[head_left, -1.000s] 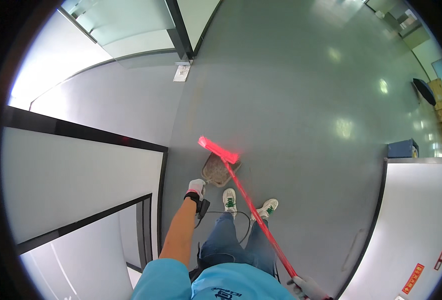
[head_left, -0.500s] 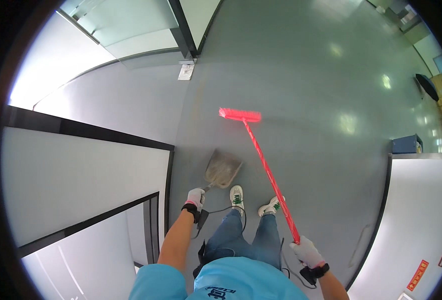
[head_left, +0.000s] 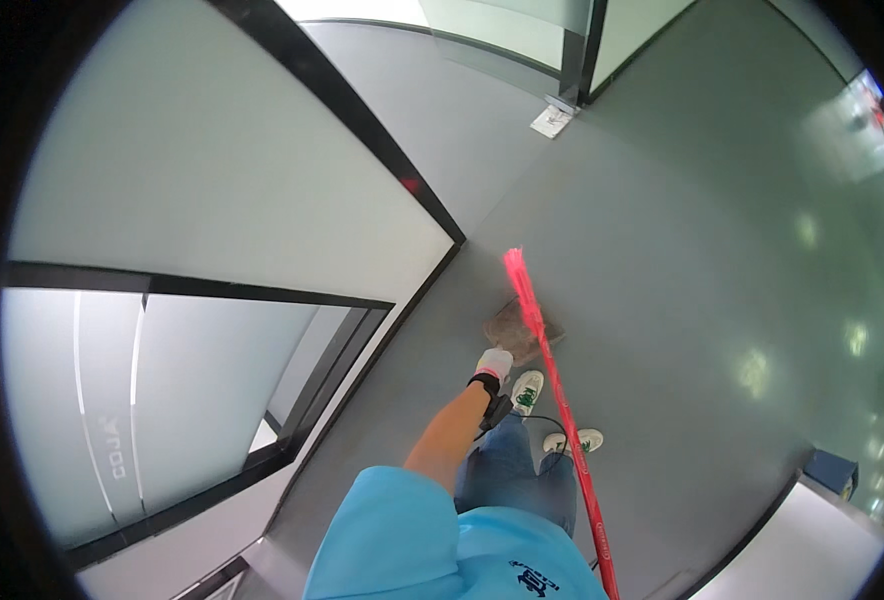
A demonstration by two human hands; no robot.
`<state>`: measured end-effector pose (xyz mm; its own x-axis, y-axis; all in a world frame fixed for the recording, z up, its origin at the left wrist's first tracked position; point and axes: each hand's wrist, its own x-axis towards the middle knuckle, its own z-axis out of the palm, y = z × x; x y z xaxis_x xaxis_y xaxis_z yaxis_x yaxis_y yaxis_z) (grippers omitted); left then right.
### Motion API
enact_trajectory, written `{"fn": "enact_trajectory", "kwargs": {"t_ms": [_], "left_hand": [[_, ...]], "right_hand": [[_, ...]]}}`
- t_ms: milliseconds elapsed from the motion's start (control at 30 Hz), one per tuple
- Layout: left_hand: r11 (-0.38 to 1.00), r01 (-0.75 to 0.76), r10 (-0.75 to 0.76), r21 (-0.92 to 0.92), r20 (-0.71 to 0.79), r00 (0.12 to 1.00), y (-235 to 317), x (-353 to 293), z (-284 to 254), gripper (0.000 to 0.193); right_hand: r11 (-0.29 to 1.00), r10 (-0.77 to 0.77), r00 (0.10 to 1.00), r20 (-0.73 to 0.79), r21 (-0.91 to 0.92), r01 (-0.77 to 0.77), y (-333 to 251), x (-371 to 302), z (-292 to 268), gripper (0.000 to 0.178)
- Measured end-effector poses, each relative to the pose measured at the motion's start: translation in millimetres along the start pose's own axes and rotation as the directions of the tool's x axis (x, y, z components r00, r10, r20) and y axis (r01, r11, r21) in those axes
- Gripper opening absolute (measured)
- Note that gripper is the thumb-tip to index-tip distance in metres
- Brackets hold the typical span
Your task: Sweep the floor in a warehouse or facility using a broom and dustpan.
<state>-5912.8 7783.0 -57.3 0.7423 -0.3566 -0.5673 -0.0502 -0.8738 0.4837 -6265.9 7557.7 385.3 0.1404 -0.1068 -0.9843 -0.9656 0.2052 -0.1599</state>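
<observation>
My left hand (head_left: pixel 495 365), in a whitish glove with a dark strap at the wrist, is closed round the handle end of a worn brown-grey dustpan (head_left: pixel 512 330), low over the floor by my feet. A red broom (head_left: pixel 568 410) slants across the picture, its handle running out at the lower edge. The bristle head (head_left: pixel 524 285) is turned nearly edge-on and overlaps the dustpan in view; whether they touch I cannot tell. My right hand lies outside the picture.
A frosted partition with a black frame (head_left: pixel 432 205) stands close on my left. Ahead, a white plate-like piece (head_left: pixel 552 121) lies at the foot of a glass door's post. A blue box (head_left: pixel 830 472) stands beside a white panel (head_left: pixel 812 545) at the right. A cable hangs by my legs.
The view has turned left, bringing the partition nearer the middle. The broom head has come closer to the dustpan and turned edge-on. My right hand has left the picture.
</observation>
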Motion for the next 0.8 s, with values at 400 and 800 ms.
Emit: {"fn": "enact_trajectory", "kwargs": {"t_ms": [400,800], "left_hand": [[0.204,0.520,-0.433,-0.830,0.400,0.808,-15,-93,-48,0.015],[0.174,0.548,-0.445,-0.818,0.431,0.785,-21,-60,-41,0.020]], "right_hand": [[0.893,-0.335,0.921,-0.201,-0.380,0.242,-73,178,13,0.013],[0.983,0.181,0.935,0.305,-0.036,-0.179,-16,95,8,0.014]]}}
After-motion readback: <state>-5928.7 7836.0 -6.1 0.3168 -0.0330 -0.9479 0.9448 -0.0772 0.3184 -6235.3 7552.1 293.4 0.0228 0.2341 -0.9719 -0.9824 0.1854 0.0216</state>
